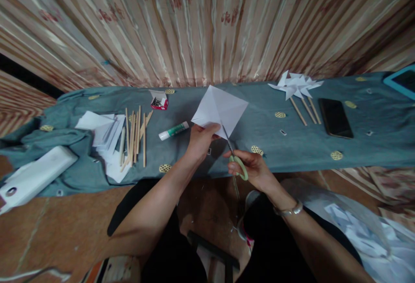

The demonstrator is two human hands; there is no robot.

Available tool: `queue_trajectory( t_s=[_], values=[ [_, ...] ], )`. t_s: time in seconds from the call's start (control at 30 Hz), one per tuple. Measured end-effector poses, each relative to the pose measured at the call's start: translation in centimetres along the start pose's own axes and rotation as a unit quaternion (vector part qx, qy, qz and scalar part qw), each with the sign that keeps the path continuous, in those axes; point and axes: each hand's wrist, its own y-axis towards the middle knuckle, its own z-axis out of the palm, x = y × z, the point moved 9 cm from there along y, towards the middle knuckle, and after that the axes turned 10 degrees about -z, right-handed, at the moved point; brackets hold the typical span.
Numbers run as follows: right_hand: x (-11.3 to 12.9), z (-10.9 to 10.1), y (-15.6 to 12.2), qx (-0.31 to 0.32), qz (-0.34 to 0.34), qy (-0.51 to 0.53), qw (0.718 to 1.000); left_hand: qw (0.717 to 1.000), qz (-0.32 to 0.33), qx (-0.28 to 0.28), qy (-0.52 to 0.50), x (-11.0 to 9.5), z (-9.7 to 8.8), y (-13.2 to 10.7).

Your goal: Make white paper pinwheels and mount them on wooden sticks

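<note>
My left hand [201, 139] pinches the lower corner of a creased white paper square [220, 106], held up over the blue cloth. In my right hand [251, 168] are scissors [234, 153] with pale green handles. Their blades point up and meet the paper's lower edge beside my left thumb. Both hands hover above the cloth's near edge.
On the blue cloth [292, 144] lie a glue stick [174, 131], several wooden sticks [136, 138], a pile of white paper [103, 134], a small red box [159, 100], finished white pinwheels [296, 86] and a black phone [335, 118]. A white box [34, 177] sits at left.
</note>
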Motion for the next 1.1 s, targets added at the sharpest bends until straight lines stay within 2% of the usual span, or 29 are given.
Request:
queue_trajectory(
  t_s=[0.23, 0.57, 0.83, 1.1],
  values=[
    [0.00, -0.18, 0.00, 0.006, -0.013, -0.033, 0.999, 1.000, 0.008, -0.002, 0.020, -0.14, -0.02, 0.04],
    [0.65, -0.29, 0.16, -0.008, -0.022, -0.026, 0.999, 0.999, 0.005, 0.003, 0.049, 0.36, 0.20, -0.13],
    [0.24, -0.29, 0.19, -0.021, 0.000, 0.009, 1.000, 0.999, 0.001, 0.007, 0.048, 0.39, 0.31, -0.16],
    [0.41, -0.41, 0.26, -0.014, -0.016, -0.017, 1.000, 0.998, 0.013, 0.017, 0.050, 0.30, 0.53, -0.34]
  ],
)
